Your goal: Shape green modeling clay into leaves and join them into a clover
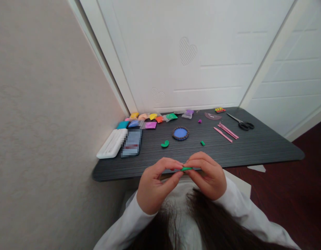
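Between my two hands, just past the table's near edge, is a small flat piece of green modelling clay (186, 168). My left hand (157, 184) pinches its left end with thumb and fingertips. At the other end, my right hand (207, 175) pinches it the same way. Beyond them on the table lie a curved green clay piece (165, 144) and a small green clay block (202, 143). Farther back sits a blue clay disc (180, 133) with a brown beaded rim.
Several colored clay packets (150, 125) line the back left. A white case (112, 144) and a phone (132, 143) are at the left. Pink modelling tools (226, 132), black-handled scissors (243, 124) and a purple clay bit (200, 121) lie rightward on the dark table (150, 165).
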### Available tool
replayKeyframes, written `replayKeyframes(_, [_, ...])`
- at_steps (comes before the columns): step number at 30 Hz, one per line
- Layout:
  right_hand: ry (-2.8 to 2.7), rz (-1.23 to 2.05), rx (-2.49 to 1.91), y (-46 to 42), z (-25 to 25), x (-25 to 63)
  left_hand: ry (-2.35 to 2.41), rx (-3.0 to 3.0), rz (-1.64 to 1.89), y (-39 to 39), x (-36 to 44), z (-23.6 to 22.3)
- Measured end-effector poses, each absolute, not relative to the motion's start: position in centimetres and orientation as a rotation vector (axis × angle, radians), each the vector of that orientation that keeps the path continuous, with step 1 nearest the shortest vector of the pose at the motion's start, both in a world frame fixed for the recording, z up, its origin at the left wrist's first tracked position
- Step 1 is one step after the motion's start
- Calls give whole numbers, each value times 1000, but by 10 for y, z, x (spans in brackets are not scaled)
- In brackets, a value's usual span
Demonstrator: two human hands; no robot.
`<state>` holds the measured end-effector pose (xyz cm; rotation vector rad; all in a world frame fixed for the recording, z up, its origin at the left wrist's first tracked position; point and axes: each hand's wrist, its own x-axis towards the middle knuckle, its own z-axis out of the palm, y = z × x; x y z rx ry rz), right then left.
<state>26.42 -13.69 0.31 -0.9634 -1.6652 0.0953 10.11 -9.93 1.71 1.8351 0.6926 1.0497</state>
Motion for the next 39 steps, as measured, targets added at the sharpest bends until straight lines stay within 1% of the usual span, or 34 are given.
replayKeyframes(21, [-1665, 179, -957, -137, 3, 262, 706, 1906, 1134, -98, 101, 13])
replayKeyframes(33, [-1638, 226, -946, -137, 2, 262, 683, 1877, 1098, -99, 99, 14])
replayKeyframes(39, [-1647, 244, -956, -137, 3, 262, 780, 1853, 1109, -100, 99, 16])
